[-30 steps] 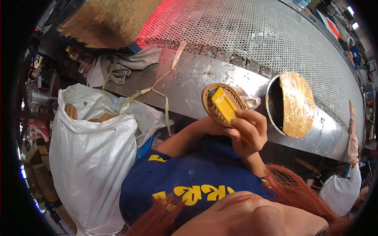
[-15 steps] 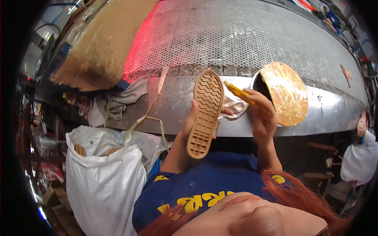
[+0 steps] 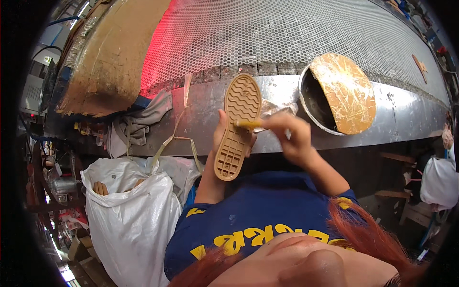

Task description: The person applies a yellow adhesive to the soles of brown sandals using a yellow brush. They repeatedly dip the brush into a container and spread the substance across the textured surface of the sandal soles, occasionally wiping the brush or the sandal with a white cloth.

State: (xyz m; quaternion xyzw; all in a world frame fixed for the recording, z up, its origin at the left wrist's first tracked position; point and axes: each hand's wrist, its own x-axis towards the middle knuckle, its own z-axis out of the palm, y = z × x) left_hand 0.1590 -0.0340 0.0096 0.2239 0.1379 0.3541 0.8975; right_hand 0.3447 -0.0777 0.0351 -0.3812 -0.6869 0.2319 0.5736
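Observation:
My left hand [image 3: 220, 133] grips a tan rubber shoe sole [image 3: 237, 138], tread side up, with its thumb along the left edge and its fingertips round the right edge. The tread has wavy grooves at the far end and square cells at the near end. My right hand [image 3: 292, 138] is closed on a slim yellow brush-like tool [image 3: 249, 124]. Its tip meets the middle of the tread, as far as the blur lets me see. Right of my hands stands a round metal pot [image 3: 319, 103], partly covered by a scratched brown board [image 3: 345, 93].
A crumpled pale sheet [image 3: 279, 109] lies behind the sole on the metal bench edge [image 3: 392, 112]. Metal mesh [image 3: 287, 36] spreads beyond it. Cardboard [image 3: 107, 57] and a grey cloth [image 3: 136, 124] sit left. A white sack [image 3: 131, 213] holding tan pieces stands at lower left.
My right hand has swung left and brought the yellow tool from beside the pot onto the sole. The sole appears slightly farther left and higher in view; the whole view has shifted a little.

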